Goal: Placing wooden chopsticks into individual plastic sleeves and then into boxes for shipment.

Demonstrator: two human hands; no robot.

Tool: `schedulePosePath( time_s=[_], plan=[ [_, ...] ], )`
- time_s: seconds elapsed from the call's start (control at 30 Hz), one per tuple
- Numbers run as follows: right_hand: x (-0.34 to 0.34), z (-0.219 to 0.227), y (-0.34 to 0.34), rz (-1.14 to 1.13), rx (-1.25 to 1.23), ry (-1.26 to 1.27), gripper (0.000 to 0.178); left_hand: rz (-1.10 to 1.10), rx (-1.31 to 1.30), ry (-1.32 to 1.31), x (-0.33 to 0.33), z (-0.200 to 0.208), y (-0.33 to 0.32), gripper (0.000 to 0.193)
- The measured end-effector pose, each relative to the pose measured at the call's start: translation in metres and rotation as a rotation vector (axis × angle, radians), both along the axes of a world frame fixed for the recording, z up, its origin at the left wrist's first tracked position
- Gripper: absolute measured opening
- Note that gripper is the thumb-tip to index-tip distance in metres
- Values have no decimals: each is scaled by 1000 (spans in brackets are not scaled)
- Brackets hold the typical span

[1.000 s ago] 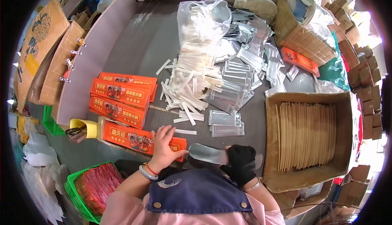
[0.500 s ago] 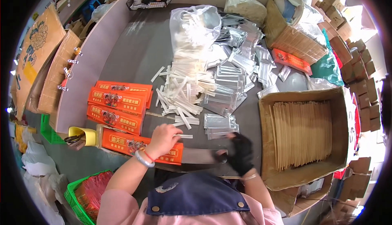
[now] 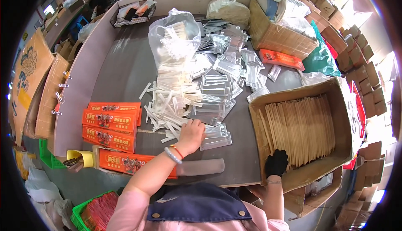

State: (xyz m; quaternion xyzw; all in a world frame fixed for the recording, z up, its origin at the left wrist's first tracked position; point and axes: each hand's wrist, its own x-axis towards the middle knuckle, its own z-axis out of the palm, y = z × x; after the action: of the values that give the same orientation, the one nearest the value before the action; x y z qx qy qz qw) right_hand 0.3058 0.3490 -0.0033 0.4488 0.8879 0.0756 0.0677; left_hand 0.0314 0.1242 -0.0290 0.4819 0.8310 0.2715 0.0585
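My bare left hand (image 3: 191, 136) rests with curled fingers at the near edge of flat silvery packets (image 3: 217, 136), beside a heap of white paper-like strips (image 3: 169, 109). Its fingertips are hidden, so what they hold does not show. My right hand (image 3: 276, 162), in a black glove, reaches into a cardboard box (image 3: 259, 147) of wooden chopsticks (image 3: 299, 130). Its fingers close at the near end of a slanted chopstick (image 3: 264, 128) standing apart from the rest. Under my left forearm lies an orange printed sleeve (image 3: 125, 162), with a translucent grey strip (image 3: 203, 167) stretching from its right end.
More orange sleeves (image 3: 109, 122) lie stacked at the left. A yellow cup with scissors (image 3: 86, 158) sits at the table's left corner. A clear bag (image 3: 161, 34) stands behind the strips. At the far right are a carton (image 3: 284, 40) and another orange sleeve (image 3: 282, 59).
My left hand has moved right, from above the orange sleeve to the silvery packets; the white strip it held no longer shows. My right hand has gone from the table's front into the chopstick box.
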Motion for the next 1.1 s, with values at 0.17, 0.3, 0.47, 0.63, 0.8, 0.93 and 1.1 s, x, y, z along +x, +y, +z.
schedulePosePath(
  time_s=[0.17, 0.3, 0.47, 0.63, 0.8, 0.93, 1.1],
  plan=[
    [-4, 12, -14, -178, -139, 96, 16, 85, -102, 48, 2, 2, 9, 33],
    [-4, 9, -16, -260, -228, 297, 17, 75, -53, -17, 2, 15, 5, 31],
    [-19, 66, -31, -101, -212, 330, 19, -71, -163, -515, 27, 62, -41, 30],
    [-24, 44, -47, 337, -721, 459, 19, -70, -239, -192, 51, 60, -98, 42],
    [-38, 18, -67, 600, -631, 63, 19, 33, -152, -98, 55, 61, -136, 64],
    [-78, -10, -108, 890, -786, 609, 24, -32, -153, -87, 65, 62, -113, 73],
    [-54, -32, -94, 524, -668, 567, 21, -27, -176, -80, 65, 54, -114, 75]
  ],
)
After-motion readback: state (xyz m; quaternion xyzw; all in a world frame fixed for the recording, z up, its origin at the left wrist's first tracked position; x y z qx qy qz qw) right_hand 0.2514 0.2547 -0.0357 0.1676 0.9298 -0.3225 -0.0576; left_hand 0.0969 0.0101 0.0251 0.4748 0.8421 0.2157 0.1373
